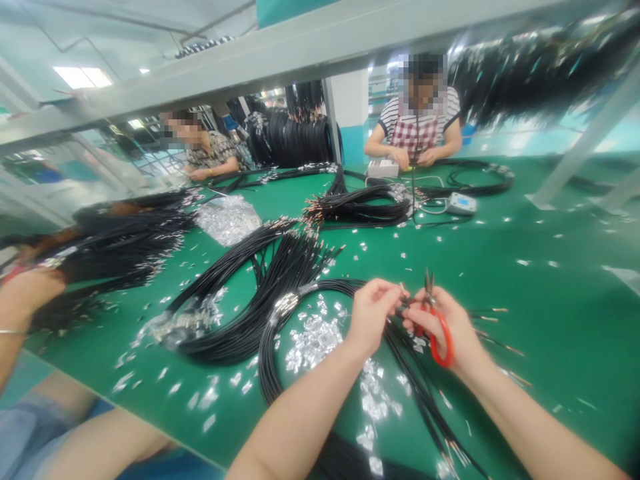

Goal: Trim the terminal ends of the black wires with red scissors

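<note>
My left hand (371, 312) is closed in a pinch on the end of a black cable (400, 308), just above the green table (550, 320). My right hand (450, 327) grips red-handled scissors (436, 327), blades pointing up, right beside the left fingertips. Under both hands lies a looped bundle of black cables (270, 347) that runs toward my body. A pile of small clear plastic bits (310, 340) sits inside the loop, left of my left forearm.
More black cable bundles (260, 260) and a heap of clear bits (227, 219) lie further back. Two people sit at the far side, one with a white device (383, 168), another box (461, 203) near. A person's arm (20, 300) is at far left. Cables hang overhead (540, 67).
</note>
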A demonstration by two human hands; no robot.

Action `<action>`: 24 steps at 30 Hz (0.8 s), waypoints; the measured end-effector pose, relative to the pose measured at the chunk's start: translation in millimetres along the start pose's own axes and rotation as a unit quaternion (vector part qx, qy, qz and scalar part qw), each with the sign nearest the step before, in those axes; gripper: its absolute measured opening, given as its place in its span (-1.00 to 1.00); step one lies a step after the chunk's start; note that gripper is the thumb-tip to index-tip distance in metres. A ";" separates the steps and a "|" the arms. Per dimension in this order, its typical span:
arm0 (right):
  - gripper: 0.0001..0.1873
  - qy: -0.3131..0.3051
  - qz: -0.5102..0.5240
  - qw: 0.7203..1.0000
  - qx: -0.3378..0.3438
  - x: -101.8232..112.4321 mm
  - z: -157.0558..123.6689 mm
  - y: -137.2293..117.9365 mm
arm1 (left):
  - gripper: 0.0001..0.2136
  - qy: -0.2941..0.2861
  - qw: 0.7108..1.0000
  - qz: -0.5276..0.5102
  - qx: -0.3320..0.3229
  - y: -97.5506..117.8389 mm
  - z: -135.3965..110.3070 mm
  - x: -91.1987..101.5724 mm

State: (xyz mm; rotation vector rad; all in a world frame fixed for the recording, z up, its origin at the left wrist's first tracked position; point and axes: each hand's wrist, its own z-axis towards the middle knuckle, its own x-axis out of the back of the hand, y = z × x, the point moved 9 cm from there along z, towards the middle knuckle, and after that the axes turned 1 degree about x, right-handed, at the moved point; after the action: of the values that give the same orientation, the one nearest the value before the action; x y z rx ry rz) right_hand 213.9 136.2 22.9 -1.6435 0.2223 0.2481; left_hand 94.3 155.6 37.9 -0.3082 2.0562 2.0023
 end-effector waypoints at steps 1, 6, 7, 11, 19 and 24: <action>-0.57 0.000 0.002 1.000 -0.002 0.4 0.1 0.3 | -0.88 -0.004 1.000 -0.001 0.001 -0.4 -0.2 -0.9; -0.57 -0.010 -0.008 1.000 -0.005 -2.7 -1.1 -0.5 | -0.86 -0.014 1.000 -0.024 -0.003 3.1 -0.6 -3.3; -0.57 -0.013 -0.009 1.000 -0.004 -3.8 -1.5 -0.8 | -0.86 -0.014 1.000 -0.023 -0.008 5.1 -0.6 -3.3; -0.58 -0.019 -0.010 1.000 -0.003 -6.4 -2.4 -0.8 | -0.89 -0.006 0.999 -0.011 -0.035 12.1 -0.7 -1.8; -0.56 0.006 0.009 1.000 -0.001 -2.2 -1.9 0.0 | -0.85 0.009 1.000 -0.006 -0.009 -0.4 -1.8 0.6; -0.54 0.010 0.039 0.999 -0.002 -0.3 -0.5 3.9 | -0.85 -0.007 0.999 -0.039 0.002 -7.2 -3.6 -4.7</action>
State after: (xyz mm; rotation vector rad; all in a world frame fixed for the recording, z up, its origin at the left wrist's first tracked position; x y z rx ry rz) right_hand 212.5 135.4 19.4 -1.6433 0.3028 0.2918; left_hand 101.0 151.7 32.6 -0.3665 2.0066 1.9499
